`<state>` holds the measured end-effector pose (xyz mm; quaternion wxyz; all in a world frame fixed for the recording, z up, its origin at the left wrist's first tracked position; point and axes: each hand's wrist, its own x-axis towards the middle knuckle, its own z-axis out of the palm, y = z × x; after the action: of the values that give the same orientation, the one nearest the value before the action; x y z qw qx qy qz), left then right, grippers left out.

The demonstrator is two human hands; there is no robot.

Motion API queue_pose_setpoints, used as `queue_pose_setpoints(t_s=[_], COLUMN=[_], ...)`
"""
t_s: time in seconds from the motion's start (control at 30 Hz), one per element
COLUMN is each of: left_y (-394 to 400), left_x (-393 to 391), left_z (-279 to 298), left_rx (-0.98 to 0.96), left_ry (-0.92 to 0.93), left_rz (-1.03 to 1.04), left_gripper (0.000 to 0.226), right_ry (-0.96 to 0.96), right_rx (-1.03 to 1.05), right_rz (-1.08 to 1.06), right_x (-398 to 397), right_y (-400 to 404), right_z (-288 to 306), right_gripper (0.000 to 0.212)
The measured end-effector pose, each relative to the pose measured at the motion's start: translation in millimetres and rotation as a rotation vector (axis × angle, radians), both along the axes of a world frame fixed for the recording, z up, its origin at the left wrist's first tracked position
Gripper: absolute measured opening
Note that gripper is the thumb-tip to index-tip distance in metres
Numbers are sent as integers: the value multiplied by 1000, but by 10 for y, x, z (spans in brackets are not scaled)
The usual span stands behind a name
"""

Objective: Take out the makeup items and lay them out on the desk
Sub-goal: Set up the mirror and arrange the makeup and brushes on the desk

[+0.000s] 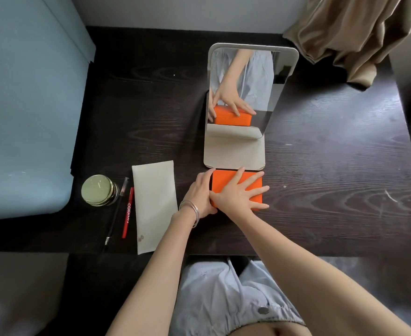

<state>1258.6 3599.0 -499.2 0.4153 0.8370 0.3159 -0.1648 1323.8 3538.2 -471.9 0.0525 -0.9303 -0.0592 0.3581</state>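
An orange box (224, 183) lies closed on the dark desk (321, 190), just in front of the mirror's base. My right hand (238, 195) rests flat on its lid with fingers spread. My left hand (199, 197), with bangles on the wrist, grips the box's left side. Left of the box lie a cream pouch (153, 204), a red pencil (127, 218), a thin black brush (116, 212) and a round green-lidded jar (99, 190).
A standing mirror (248, 93) on a cream folding base (233, 151) reflects the box and hands. A blue cushion (25, 105) borders the desk on the left. A beige curtain (357, 32) hangs over the far right corner.
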Motion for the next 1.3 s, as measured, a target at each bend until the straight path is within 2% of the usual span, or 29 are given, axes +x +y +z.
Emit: queue_pose_setpoints(t_s=[0.1, 0.23, 0.83, 1.03, 1.3], left_y=[30, 92, 27, 95, 74], left_x=[3, -1, -33, 2, 55], left_z=[-34, -50, 2, 28, 78], left_rx=[30, -30, 41, 57, 122], left_ry=[-41, -51, 36, 71, 103], left_rz=[-46, -70, -75, -82, -129], left_gripper=[112, 115, 106, 105, 102], right_ry=[14, -1, 24, 111, 130], right_rx=[-28, -58, -23, 37, 140], right_rz=[1, 36, 60, -3, -33], right_x=[11, 36, 82, 210, 240], right_y=[22, -1, -36, -62, -177], right_z=[-27, -49, -8, 79, 73], right_gripper=[113, 111, 104, 105, 101])
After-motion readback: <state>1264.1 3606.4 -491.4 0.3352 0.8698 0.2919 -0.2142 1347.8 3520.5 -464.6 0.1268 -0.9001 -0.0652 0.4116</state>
